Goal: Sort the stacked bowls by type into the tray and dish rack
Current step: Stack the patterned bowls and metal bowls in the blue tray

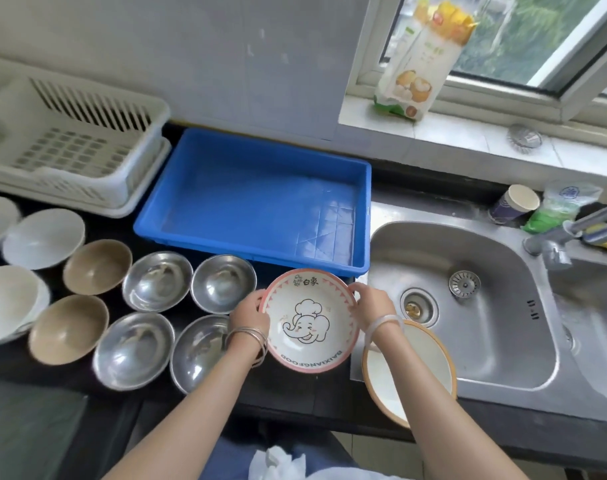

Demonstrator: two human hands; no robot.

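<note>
A pink-rimmed bowl with an elephant drawing (309,320) is held between both hands just in front of the blue tray (260,161). My left hand (248,315) grips its left rim and my right hand (373,306) grips its right rim. An orange-rimmed white bowl (411,372) sits below my right wrist at the sink's edge. The white dish rack (70,140) stands at the far left. Several steel bowls (156,285), two tan bowls (98,266) and white bowls (44,237) lie on the dark counter to the left.
A steel sink (468,306) with a strainer plug and tap (572,233) is to the right. A paper cup (513,204) and green bag stand behind it. A food packet (423,57) leans on the windowsill. White cloth lies near my lap.
</note>
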